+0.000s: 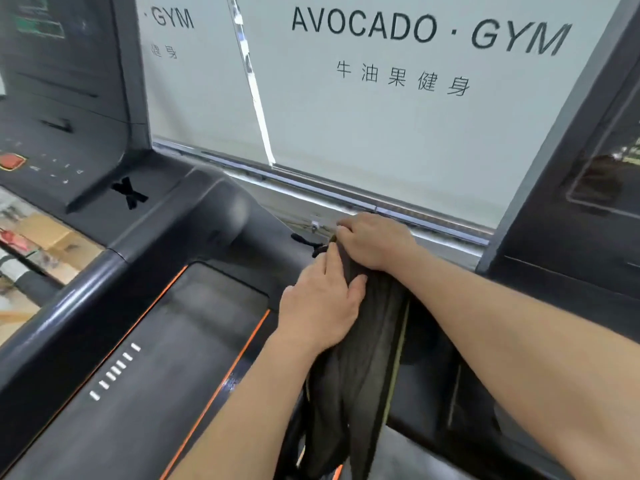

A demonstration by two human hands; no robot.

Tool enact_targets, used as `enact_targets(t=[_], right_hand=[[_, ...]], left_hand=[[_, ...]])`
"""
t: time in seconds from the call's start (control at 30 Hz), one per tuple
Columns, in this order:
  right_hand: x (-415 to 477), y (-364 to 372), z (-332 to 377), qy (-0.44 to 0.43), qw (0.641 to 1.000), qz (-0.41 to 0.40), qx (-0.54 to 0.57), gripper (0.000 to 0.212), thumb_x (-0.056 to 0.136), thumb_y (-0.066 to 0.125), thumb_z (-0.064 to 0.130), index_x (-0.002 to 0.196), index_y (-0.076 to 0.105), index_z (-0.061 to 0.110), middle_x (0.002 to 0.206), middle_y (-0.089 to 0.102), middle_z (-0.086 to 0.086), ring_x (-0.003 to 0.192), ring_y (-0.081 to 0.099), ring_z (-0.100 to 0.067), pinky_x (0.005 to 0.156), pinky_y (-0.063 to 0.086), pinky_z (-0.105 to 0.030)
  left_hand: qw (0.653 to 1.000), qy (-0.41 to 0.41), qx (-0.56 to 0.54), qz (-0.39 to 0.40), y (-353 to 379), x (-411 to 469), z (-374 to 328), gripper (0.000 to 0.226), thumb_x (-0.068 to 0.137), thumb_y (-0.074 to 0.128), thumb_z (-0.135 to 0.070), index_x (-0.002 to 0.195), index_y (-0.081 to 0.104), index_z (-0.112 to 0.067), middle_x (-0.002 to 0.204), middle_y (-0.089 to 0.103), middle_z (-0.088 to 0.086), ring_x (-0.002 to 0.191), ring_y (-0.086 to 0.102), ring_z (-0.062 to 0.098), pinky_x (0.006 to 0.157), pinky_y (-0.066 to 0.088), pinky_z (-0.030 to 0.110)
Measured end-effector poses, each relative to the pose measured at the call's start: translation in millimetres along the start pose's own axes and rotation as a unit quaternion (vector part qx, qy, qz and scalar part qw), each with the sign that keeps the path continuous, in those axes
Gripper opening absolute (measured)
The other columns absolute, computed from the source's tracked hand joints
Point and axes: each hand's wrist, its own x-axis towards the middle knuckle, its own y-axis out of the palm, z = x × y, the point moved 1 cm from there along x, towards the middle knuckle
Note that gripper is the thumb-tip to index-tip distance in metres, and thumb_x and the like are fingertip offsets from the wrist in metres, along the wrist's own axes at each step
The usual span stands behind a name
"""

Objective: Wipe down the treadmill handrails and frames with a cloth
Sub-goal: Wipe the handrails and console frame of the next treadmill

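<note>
1. Two machines stood crowded together: the black treadmill with the orange-edged belt (173,358) and a dark grey neighbouring machine (568,265). Frame parts in the tight gap might get missed.
2. The long dark grey cloth (356,375) hung over the right-side rail, hiding it, and its loose tail could slip off.
3. The left hand (318,301) clasped it between thumb and fingers, and the right hand (375,242) curled over its top. Bunched cloth might only smear.

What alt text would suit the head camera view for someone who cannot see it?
Two hands, left hand nearer and right hand beyond it, grip a dark cloth hanging at the right side of a treadmill. Its belt lies left; a blind behind reads AVOCADO GYM.
</note>
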Motion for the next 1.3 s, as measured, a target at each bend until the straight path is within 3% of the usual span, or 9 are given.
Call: enact_targets(t=[0.23,0.43,0.5,0.6,0.7,0.83,0.97,1.13,1.3], right_hand=[[-51.7,33.3,39.9,-0.070,0.987,-0.068,-0.125,0.051,0.097,0.023,0.044,0.120,0.064,0.023,0.141,0.050,-0.002,0.141,0.027,-0.029,0.114,0.013,-0.054],[-121.4,72.7,78.5,-0.183,0.970,-0.112,-0.114,0.044,0.099,0.030,0.045,0.113,0.066,0.024,0.133,0.058,0.000,0.138,0.038,-0.024,0.114,0.026,-0.047],[-119.3,62.9,71.4,-0.172,0.975,-0.107,-0.091,0.047,0.100,0.026,0.048,0.131,0.056,0.028,0.150,0.043,0.002,0.145,0.027,-0.019,0.116,0.024,-0.044],[-97.8,44.2,52.2,-0.107,0.990,-0.069,-0.064,0.059,0.099,0.021,0.057,0.150,0.031,0.030,0.163,0.010,0.006,0.150,-0.003,-0.012,0.121,0.006,-0.040],[-76.2,35.2,36.5,-0.074,0.993,-0.061,-0.075,0.065,0.095,0.021,0.062,0.152,0.024,0.030,0.163,0.002,0.008,0.149,-0.009,-0.011,0.120,0.001,-0.039],[-43.9,19.1,14.0,-0.005,0.995,-0.077,-0.068,0.063,0.092,0.025,0.064,0.148,0.029,0.034,0.161,0.016,0.006,0.148,0.011,-0.018,0.117,0.016,-0.043],[-17.0,1.8,-10.9,0.089,0.995,-0.034,-0.028,0.064,0.086,0.024,0.073,0.129,0.047,0.031,0.129,0.057,-0.001,0.115,0.056,-0.027,0.089,0.042,-0.042],[12.3,-8.0,-28.7,0.157,0.985,0.060,0.051,0.103,0.058,0.007,0.087,0.121,0.061,0.025,0.129,0.059,-0.008,0.112,0.056,-0.029,0.090,0.043,-0.044],[-24.8,10.6,-2.0,0.096,0.992,-0.071,-0.047,0.074,0.084,0.018,0.076,0.134,0.046,0.029,0.141,0.050,-0.004,0.128,0.046,-0.027,0.102,0.037,-0.047]], left_hand=[[0.979,-0.026,0.201,-0.036,-9.2,-72.4,16.9,0.080,0.086,0.023,-0.068,0.122,0.060,-0.006,0.090,0.065,0.008,0.082,0.061,0.030,0.065,0.047,0.042],[0.974,-0.020,0.225,-0.032,-7.7,-145.3,48.3,0.103,0.061,0.040,-0.079,0.117,0.064,0.003,0.094,0.066,0.011,0.089,0.063,0.031,0.084,0.048,0.051],[0.977,-0.006,0.212,-0.009,-3.5,-136.4,44.3,0.108,0.061,0.039,-0.077,0.129,0.056,0.006,0.119,0.064,0.019,0.110,0.061,0.034,0.099,0.044,0.049],[0.984,0.018,0.168,0.061,-10.7,-109.2,24.1,0.119,0.072,0.050,-0.076,0.154,0.006,-0.001,0.155,0.029,0.016,0.136,0.040,0.026,0.111,0.036,0.035],[0.976,0.018,0.155,0.155,-30.0,-71.4,20.7,0.120,0.078,0.050,-0.077,0.153,-0.012,-0.008,0.160,0.018,0.009,0.139,0.036,0.025,0.109,0.036,0.034],[0.988,0.039,0.111,0.101,-20.9,-22.6,8.5,0.101,0.084,0.039,-0.077,0.154,0.001,-0.015,0.147,0.040,0.012,0.129,0.046,0.030,0.100,0.043,0.041],[0.996,0.002,0.091,0.011,2.2,14.9,-13.8,0.100,0.081,0.041,-0.078,0.148,0.012,-0.011,0.133,0.049,0.014,0.118,0.052,0.031,0.090,0.044,0.041],[0.996,-0.010,0.086,0.015,0.9,44.2,-17.9,0.088,0.082,0.034,-0.081,0.143,0.021,-0.018,0.120,0.059,0.010,0.108,0.059,0.032,0.077,0.041,0.039],[0.992,-0.014,0.127,-0.001,-3.3,-4.6,4.5,0.087,0.085,0.026,-0.079,0.144,0.023,-0.016,0.125,0.061,0.011,0.112,0.058,0.034,0.082,0.042,0.040]])
